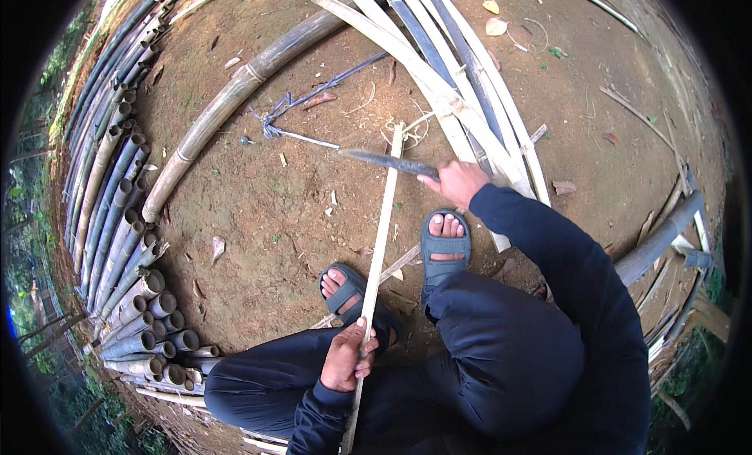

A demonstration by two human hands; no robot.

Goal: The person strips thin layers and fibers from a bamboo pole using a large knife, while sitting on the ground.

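My left hand (343, 358) is closed round the lower part of a long pale bamboo strip (381, 236), which runs away from my lap across the ground between my feet. My right hand (460, 184) grips the handle of a dark-bladed knife (384, 160). Its blade points left and lies across the strip near the far end. Whether the edge touches the strip, I cannot tell. Thin curled shavings (415, 130) lie about the strip's far tip.
Split bamboo lengths (470, 87) fan out beyond my right hand. A thick bamboo pole (211, 114) curves across the far left, near a blue cord (294, 102). Many cut poles (129, 220) are stacked at left. My sandaled feet (445, 243) flank the strip; more bamboo (662, 240) lies right.
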